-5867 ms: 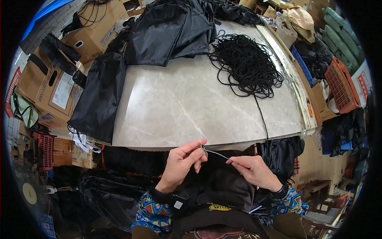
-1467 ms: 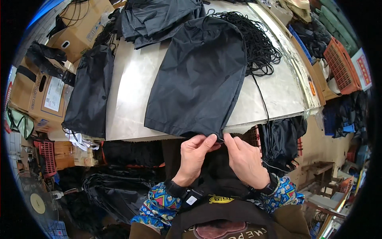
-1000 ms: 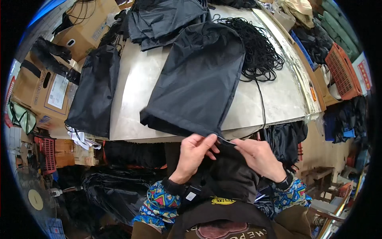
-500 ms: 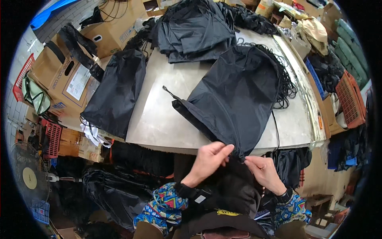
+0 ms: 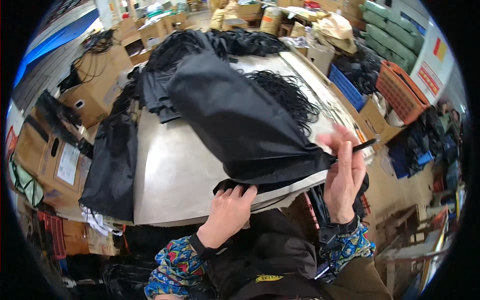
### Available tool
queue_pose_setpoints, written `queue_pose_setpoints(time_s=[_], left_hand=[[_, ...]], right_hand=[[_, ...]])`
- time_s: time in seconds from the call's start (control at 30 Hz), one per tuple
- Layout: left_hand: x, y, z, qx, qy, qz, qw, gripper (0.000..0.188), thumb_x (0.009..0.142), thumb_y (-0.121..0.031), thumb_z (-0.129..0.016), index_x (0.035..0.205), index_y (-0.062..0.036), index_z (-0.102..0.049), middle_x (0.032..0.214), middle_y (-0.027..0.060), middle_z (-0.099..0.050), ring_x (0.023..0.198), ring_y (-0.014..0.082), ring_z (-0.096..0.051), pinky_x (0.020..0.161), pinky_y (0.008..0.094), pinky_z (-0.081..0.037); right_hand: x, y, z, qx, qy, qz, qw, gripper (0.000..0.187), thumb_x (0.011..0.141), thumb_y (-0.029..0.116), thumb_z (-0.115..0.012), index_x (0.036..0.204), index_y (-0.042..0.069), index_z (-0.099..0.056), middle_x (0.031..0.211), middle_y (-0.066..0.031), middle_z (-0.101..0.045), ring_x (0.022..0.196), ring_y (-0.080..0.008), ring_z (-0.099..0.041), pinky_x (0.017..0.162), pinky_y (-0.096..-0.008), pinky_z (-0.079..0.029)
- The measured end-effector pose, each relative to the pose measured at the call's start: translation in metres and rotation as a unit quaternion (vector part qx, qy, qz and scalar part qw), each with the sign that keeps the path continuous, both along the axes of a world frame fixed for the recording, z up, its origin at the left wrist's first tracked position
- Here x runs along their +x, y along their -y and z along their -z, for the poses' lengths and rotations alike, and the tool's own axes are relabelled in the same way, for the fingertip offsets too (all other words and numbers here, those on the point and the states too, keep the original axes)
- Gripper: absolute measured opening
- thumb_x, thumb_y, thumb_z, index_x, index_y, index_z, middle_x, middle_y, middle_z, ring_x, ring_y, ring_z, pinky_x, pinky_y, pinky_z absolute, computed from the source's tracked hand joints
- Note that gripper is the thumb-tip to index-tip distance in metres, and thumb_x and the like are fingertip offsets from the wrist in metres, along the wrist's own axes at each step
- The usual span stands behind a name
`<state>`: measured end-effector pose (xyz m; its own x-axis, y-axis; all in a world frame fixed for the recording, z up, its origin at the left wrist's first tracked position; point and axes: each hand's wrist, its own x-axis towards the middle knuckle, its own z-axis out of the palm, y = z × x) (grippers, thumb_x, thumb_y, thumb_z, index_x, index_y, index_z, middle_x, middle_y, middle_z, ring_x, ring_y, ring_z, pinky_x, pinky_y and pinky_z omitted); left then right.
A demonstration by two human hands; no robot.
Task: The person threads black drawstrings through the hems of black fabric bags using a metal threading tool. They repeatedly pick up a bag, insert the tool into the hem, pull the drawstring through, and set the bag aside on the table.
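A large black drawstring bag (image 5: 240, 125) stretches across the metal-topped table toward the far left, its cloth bulging. At its near edge my left hand (image 5: 227, 212) is closed, fingers curled over the black cloth. My right hand (image 5: 345, 172) is at the bag's right corner, where the cloth gathers to a point against it. Some of its fingers are smeared by motion, but the corner appears pinched there. A short dark rod-like piece (image 5: 366, 145) with a shiny tip juts out to the right of this hand.
Behind the bag lie a pile of black cloth (image 5: 165, 85) and a heap of black cords (image 5: 287, 95). Another black bag (image 5: 112, 165) hangs over the table's left edge, beside a cardboard box (image 5: 55, 165). Right of the table are an orange crate (image 5: 402, 90) and a blue crate (image 5: 346, 89).
The bag has swung round, its body now reaching far left. My right hand has moved up and right, my left hand left and slightly down. The view has shifted too.
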<state>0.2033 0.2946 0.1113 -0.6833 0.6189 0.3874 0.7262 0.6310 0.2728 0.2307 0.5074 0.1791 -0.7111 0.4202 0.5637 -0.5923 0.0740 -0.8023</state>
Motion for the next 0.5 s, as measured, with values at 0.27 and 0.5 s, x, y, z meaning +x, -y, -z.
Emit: queue_pose_setpoints(time_s=[0.27, 0.5], left_hand=[[-0.044, 0.105, 0.040, -0.259, -0.015, -0.091, 0.962, 0.016, 0.073, -0.004, -0.057, 0.086, -0.0066, -0.066, 0.071, 0.0123, -0.062, 0.063, 0.0282, -0.063, 0.060, 0.0385, -0.049], [-0.055, 0.146, 0.068, -0.243, -0.049, -0.123, 0.961, 0.008, 0.072, -0.007, -0.058, 0.070, -0.0053, -0.065, 0.064, 0.0141, -0.061, 0.061, 0.0277, -0.062, 0.058, 0.0382, -0.047]], right_hand=[[0.116, -0.284, 0.080, -0.318, 0.053, 0.204, 0.924, 0.022, 0.094, 0.007, -0.042, 0.115, 0.001, -0.047, 0.065, 0.0053, -0.036, 0.051, -0.0040, -0.033, 0.042, -0.0180, -0.028], [0.110, -0.245, 0.080, -0.250, 0.134, 0.283, 0.916, 0.040, 0.100, 0.033, -0.044, 0.118, -0.001, -0.051, 0.059, 0.0075, -0.024, 0.045, -0.0021, -0.021, 0.037, -0.0201, -0.016]])
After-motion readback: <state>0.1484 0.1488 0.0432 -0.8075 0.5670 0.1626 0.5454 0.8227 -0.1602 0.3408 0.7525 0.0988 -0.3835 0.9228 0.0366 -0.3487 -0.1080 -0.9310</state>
